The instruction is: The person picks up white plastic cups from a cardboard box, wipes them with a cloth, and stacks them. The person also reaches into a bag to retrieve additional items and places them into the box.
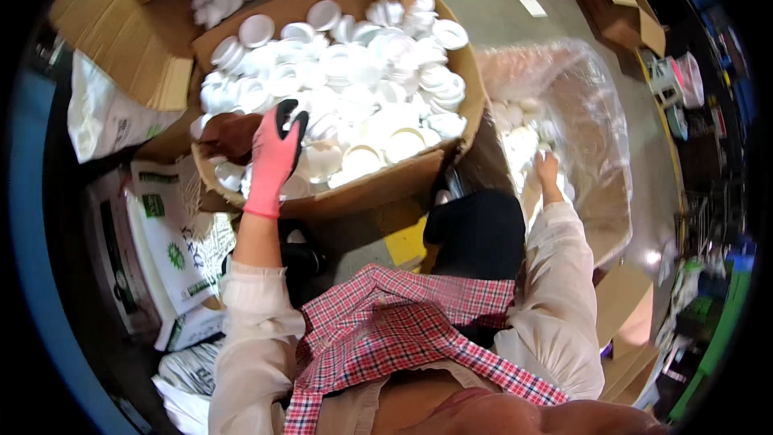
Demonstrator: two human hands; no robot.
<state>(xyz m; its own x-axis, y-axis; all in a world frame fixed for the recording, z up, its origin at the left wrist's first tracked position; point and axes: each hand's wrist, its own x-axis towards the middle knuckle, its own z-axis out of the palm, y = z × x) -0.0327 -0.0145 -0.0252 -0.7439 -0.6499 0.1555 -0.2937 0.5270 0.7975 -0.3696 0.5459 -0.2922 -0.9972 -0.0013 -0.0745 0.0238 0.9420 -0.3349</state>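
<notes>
- White lids (pixel 346 64) heap to the central carton's (pixel 394 181) rim; a nudge could spill them.
- Left hand (pixel 279 153), gloved: over their near-left side, grip parted, apparently empty.
- Right hand (pixel 547 174), bare: among white pieces (pixel 514 117); grip unclear.
- Loose plastic liner (pixel 597 113), right, could snag its sleeve (pixel 560 250).

Left hand (pixel 275 153): coral-pink glove (pixel 269 173), black over the fingertips.
Right hand (pixel 547 172): bare.
Blouse (pixel 354 409): cream, of thin, slightly sheer cloth.
Sleeves (pixel 557 270): cream, long, full and loosely creased, gathered at the cuffs (pixel 256 271).
Apron (pixel 385 314): small check in red, white and dark tones.
Straps (pixel 515 377): broad bands of the same checked cloth.
Trousers (pixel 485 232): plain black; finer detail lost in shadow.
</notes>
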